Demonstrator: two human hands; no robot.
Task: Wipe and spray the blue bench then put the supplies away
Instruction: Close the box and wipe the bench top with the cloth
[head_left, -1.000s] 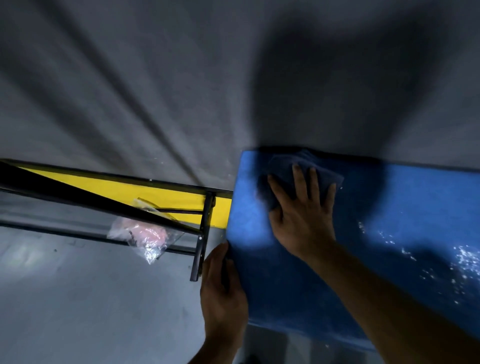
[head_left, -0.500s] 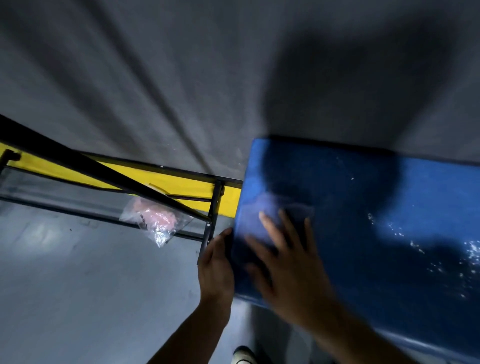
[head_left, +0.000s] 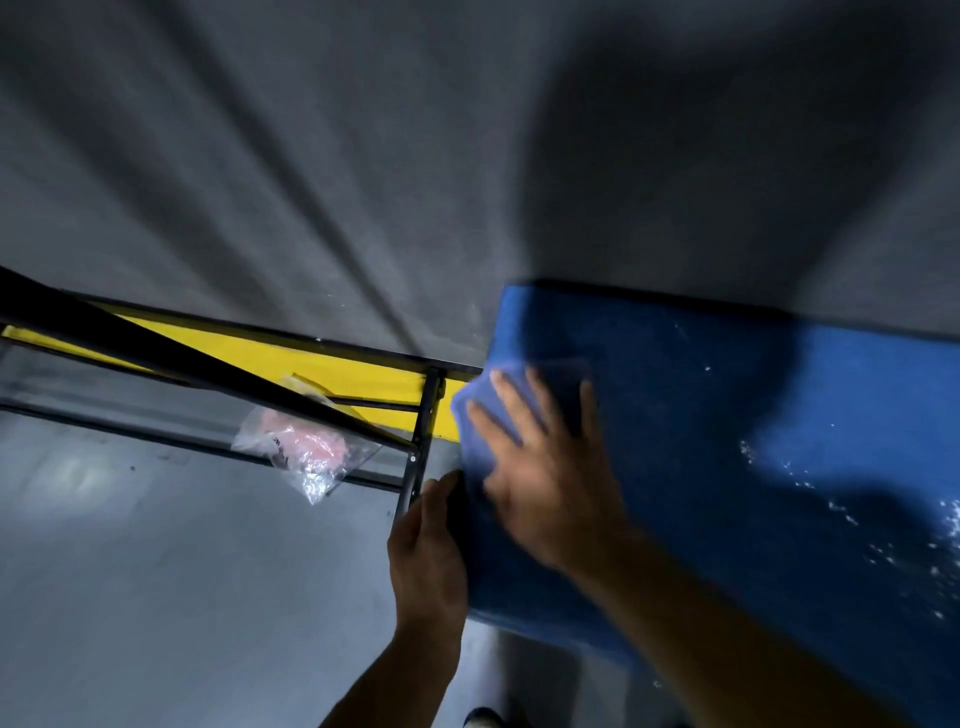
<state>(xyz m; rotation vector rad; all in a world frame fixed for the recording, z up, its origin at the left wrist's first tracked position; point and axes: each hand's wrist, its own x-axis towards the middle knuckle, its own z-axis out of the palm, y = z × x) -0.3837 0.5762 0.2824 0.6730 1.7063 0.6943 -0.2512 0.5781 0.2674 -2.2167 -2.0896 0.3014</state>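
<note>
While motion blur is smearing the middle of the frame, the right hand (head_left: 545, 467) is lying flat with fingers spread, pressing a blue cloth (head_left: 480, 415) onto the left end of the blue bench (head_left: 727, 467). Cloth is sitting at centre frame, touching the bench top and poking out a little past its left edge; its far side is blending into the shadowed pad, so the outline is unclear. Left hand (head_left: 426, 551) is sitting lower centre, curled against the bench's left edge, thumb pointing up along it; whether it is really clamping the edge I cannot tell. Bench is filling the right half of the frame, running off the right border, with white wet specks (head_left: 883, 530) glinting on its right part. Left of the bench, a black metal frame (head_left: 421, 431) with a yellow panel (head_left: 291, 358) is crossing the left middle, and a clear plastic bag (head_left: 306, 452) with something pink inside is lying under its bars. Grey wall (head_left: 363, 130) is taking up the top, grey floor (head_left: 156, 597) the lower left. A shoe tip (head_left: 483, 719) is peeking in at the bottom edge.
</note>
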